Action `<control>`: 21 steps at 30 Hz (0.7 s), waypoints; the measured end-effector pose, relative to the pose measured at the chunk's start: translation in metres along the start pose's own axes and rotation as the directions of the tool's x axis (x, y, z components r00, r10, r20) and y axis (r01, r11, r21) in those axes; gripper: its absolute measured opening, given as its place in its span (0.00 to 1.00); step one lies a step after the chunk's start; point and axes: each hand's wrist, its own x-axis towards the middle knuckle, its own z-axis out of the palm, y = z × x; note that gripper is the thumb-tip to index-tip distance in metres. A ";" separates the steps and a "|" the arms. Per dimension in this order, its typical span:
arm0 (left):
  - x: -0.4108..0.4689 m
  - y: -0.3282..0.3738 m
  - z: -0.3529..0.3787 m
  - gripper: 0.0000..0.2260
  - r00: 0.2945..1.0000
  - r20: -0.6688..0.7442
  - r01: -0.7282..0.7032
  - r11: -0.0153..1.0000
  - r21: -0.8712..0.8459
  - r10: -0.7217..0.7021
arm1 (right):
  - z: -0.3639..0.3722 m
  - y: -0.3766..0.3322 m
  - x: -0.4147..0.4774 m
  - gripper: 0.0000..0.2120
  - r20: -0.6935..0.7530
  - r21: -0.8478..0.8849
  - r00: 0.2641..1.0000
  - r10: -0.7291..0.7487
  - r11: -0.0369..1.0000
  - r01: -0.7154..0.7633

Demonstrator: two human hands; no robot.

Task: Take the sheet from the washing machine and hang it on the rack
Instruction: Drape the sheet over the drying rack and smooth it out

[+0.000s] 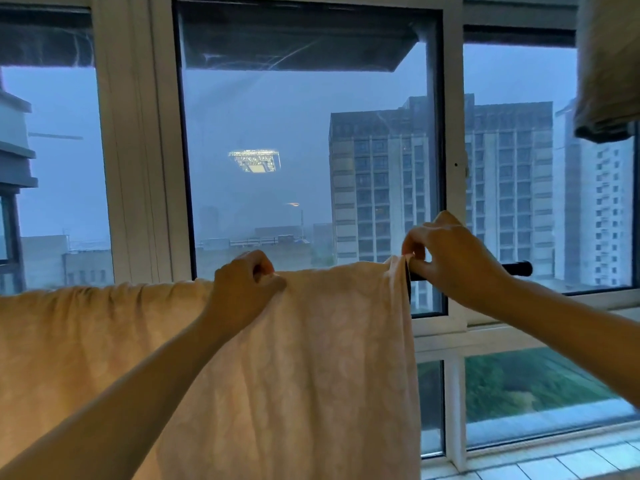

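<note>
Left hand (pixel 242 285) pinches a fold of the sheet (pixel 311 358) right on top of the rack bar (pixel 517 269), fingers curled into the cloth. Right hand (pixel 450 258) pinches the sheet's right edge where it crosses the bar, thumb and fingers closed on the hem. Sheet is draped over the bar, near side hanging well down. Far side not visible, so can't tell if the drop is even. Reads as the spreading step, task mostly done.

To do it well:
- Left hand anchors, right hand walks the edge out toward the bare bar end.
- Lift the cloth slightly off the bar rather than drag it; damp fabric probably grips.
- Then work leftward: gathers (pixel 104 292) bunch along the top there and want pulling flat.
- Match both drops, or the weight may haul it off one side.

Another cloth (pixel 606 64) hangs top right, well apart from the sheet. Window (pixel 138 168) sits just behind the bar; keep knuckles off the glass.
</note>
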 end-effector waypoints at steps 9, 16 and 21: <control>-0.020 0.042 0.035 0.11 0.927 -0.031 -0.363 0.917 0.166 0.373 | 0.011 -0.016 -0.004 0.06 0.115 0.138 0.991 -0.074 0.989 0.058; -0.016 0.072 0.051 0.07 0.890 -0.044 -0.456 0.887 -0.076 0.454 | 0.022 -0.008 0.012 0.06 0.087 0.165 0.994 -0.061 0.985 0.046; -0.018 0.102 0.068 0.17 0.935 -0.076 -0.347 0.938 -0.004 0.345 | 0.021 0.004 0.020 0.06 0.088 0.291 0.995 -0.041 0.957 0.014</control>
